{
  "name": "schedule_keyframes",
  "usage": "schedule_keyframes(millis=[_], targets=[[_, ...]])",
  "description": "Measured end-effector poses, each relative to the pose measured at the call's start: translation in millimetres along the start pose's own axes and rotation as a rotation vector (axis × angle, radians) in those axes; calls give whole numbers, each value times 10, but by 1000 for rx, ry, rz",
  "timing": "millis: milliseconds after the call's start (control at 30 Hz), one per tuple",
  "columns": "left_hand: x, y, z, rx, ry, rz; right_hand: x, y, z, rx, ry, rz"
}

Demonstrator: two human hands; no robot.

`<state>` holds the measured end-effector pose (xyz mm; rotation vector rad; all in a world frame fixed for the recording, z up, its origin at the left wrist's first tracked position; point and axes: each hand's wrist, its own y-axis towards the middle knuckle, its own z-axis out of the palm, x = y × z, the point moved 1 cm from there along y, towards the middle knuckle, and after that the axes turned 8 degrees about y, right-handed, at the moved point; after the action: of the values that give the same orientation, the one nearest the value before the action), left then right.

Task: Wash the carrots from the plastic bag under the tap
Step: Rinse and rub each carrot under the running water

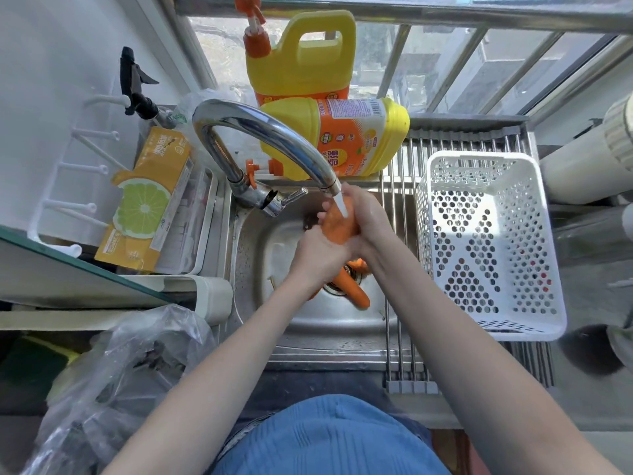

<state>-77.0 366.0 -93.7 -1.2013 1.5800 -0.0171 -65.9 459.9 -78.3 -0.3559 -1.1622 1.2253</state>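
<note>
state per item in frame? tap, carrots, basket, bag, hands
tap: running, stream hits the held carrot
held carrot: under the stream, gripped by both hands
left hand: holds the carrot
right hand: holds the carrot
carrots in sink: lying at the drain
white basket: empty, on the rack
plastic bag: crumpled, contents unclear

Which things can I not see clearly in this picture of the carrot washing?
All in the head view:
- Carrot under the tap: the left hand and right hand cover most of it.
- Carrots in the sink: the arms hide them partly, so their number is unclear.
- Plastic bag: crumpled folds hide its contents.
- Drain: carrots and hands cover it.
</note>
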Motion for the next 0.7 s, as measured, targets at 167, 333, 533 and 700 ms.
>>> schedule_keyframes(millis=[167,333,533,700], targets=[[9,-65,69,-141,221,23,94,-16,-37,38,-89,139],[-28,-60,-22,-145,293,32,36,-80,-143,112,-43,16],[-19,-9,-112,-26,128,8,-154,-171,-473,336,-722,-250],[-96,-122,-109,-42,206,58,-135,-191,-405,136,-773,-464]])
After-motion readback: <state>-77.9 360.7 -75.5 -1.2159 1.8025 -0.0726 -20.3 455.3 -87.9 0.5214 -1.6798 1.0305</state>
